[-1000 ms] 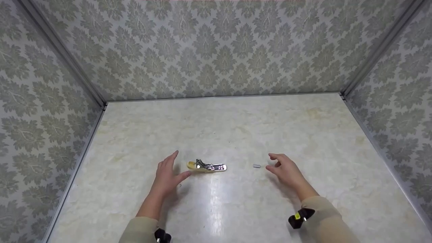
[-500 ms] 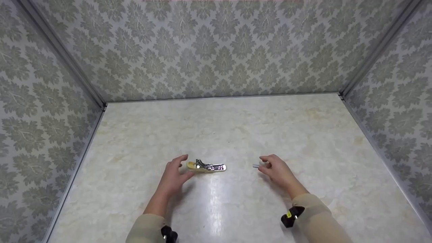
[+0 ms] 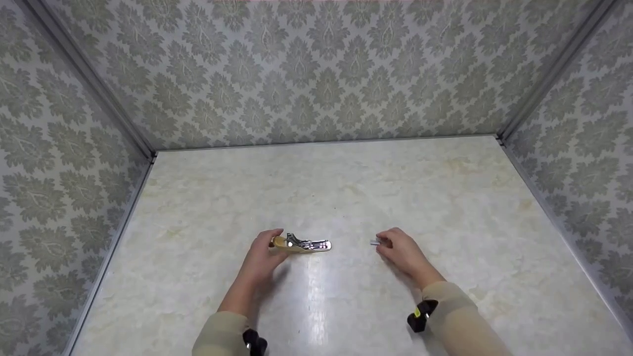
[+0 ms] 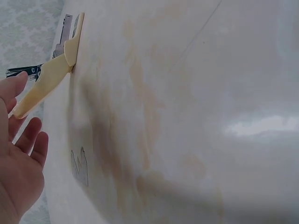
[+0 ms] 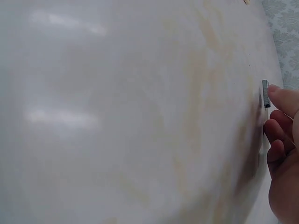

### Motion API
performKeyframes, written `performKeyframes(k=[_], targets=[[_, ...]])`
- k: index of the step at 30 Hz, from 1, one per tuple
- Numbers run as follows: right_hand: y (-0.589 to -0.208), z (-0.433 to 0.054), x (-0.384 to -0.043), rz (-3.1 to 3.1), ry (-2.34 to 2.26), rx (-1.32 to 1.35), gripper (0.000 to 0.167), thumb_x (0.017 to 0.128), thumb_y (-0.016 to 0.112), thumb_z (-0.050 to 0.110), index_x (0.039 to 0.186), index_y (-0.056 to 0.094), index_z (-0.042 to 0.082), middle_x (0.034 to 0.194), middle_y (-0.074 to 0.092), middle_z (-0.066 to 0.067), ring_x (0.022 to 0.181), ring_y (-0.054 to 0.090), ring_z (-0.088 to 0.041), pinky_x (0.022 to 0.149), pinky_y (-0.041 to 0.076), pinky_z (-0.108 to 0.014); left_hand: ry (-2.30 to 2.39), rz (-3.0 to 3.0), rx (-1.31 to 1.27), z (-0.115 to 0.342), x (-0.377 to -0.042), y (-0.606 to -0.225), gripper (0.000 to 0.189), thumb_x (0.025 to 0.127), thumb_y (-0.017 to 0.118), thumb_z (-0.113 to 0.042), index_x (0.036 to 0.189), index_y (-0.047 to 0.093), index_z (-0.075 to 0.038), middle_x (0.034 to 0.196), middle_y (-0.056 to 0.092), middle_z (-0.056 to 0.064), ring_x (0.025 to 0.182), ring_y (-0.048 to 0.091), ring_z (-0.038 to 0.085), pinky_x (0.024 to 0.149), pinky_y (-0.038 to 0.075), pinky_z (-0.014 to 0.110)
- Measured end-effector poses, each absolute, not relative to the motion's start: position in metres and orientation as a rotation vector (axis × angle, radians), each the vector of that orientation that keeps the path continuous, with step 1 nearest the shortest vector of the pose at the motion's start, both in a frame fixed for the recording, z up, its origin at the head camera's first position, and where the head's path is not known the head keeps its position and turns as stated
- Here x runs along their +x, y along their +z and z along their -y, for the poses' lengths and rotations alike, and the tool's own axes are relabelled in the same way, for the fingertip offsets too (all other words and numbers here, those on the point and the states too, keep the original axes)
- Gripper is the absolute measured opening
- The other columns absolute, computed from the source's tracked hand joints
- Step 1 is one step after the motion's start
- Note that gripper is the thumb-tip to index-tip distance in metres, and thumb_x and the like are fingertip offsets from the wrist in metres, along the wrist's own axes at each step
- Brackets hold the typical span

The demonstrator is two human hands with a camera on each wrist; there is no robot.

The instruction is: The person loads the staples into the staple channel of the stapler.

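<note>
1. And the left hand [image 3: 261, 254] has closed in from the left! Half a second ago the index finger stood off; now thumb and fingers bracket the yellow end of the stapler [image 3: 309, 245]. Whether they press on it or merely surround it, I cannot tell.
2. Over on the other side, the right hand [image 3: 401, 251] has edged in too. Its thumb tip is right at the little staple strip [image 5: 266, 93], the other fingers curled below; a firm pinch, again, cannot be made out.
3. The stapler lies spread open on the table [image 3: 316, 188], metal part pointing right, and looks unmoved over this last second. The strip (tiny, easily lost behind a fingertip) sits to its right, well apart.
4. What does it mean for the work? Both pieces now look within fingers' reach, so this reads as the end of the approach, with no lift to be seen.
5. Now the edges: the far edge, under the patterned wall [image 3: 316, 74], is well beyond both hands, and the side edges are well off too. Between stapler and strip runs bare tabletop, good room, I'd judge, for sideways movement.
</note>
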State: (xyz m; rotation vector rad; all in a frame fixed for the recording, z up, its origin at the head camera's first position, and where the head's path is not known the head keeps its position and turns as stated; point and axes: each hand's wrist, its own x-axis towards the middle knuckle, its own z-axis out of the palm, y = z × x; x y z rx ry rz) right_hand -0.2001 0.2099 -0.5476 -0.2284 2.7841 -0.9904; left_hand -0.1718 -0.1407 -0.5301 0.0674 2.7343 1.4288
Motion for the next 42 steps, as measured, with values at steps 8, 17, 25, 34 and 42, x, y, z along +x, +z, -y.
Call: performKeyframes(k=[8,17,25,34,42], targets=[[-0.549,-0.206,-0.202,-2.789,-0.950,-0.245,0.025,0.089,0.063,0.017,0.114,0.065,0.009,0.104,0.055,0.000,0.093,0.056,-0.015,0.082,0.048,-0.036,1.391,-2.736,0.026,0.138,-0.174,-0.532,0.044,0.087,0.057,-0.002,0.131,0.052,-0.004,0.129,0.050,0.010,0.113,0.050,0.024,0.097,0.039,0.040],[-0.551,-0.203,-0.204,-2.816,-0.895,-0.289,0.023,0.089,0.064,0.016,0.111,0.066,0.010,0.102,0.055,0.000,0.094,0.056,-0.016,0.083,0.047,-0.036,1.394,-2.720,-0.023,0.138,-0.174,-0.532,0.040,0.090,0.054,-0.004,0.130,0.053,-0.005,0.130,0.050,0.009,0.124,0.045,0.024,0.103,0.035,0.039],[-0.550,-0.200,-0.206,-2.815,-0.852,-0.349,0.017,0.089,0.062,0.013,0.105,0.068,0.010,0.098,0.056,0.000,0.092,0.056,-0.017,0.082,0.047,-0.036,1.458,-2.691,-0.083,0.138,-0.172,-0.531,0.038,0.090,0.055,-0.010,0.128,0.056,-0.010,0.128,0.053,0.004,0.123,0.044,0.021,0.103,0.035,0.038],[-0.549,-0.197,-0.206,-2.805,-0.877,-0.337,0.015,0.088,0.060,0.012,0.101,0.068,0.010,0.094,0.055,0.001,0.084,0.054,-0.015,0.075,0.047,-0.034,1.429,-2.684,-0.096,0.137,-0.170,-0.529,0.036,0.089,0.056,-0.012,0.124,0.060,-0.013,0.126,0.056,0.002,0.121,0.047,0.020,0.101,0.037,0.039],[-0.543,-0.191,-0.205,-2.808,-0.911,-0.364,0.017,0.087,0.061,0.013,0.103,0.068,0.009,0.093,0.054,0.002,0.081,0.049,-0.014,0.075,0.045,-0.034,1.408,-2.675,-0.056,0.137,-0.172,-0.530,0.035,0.088,0.056,-0.012,0.123,0.062,-0.016,0.126,0.057,0.002,0.120,0.048,0.020,0.101,0.037,0.039]])
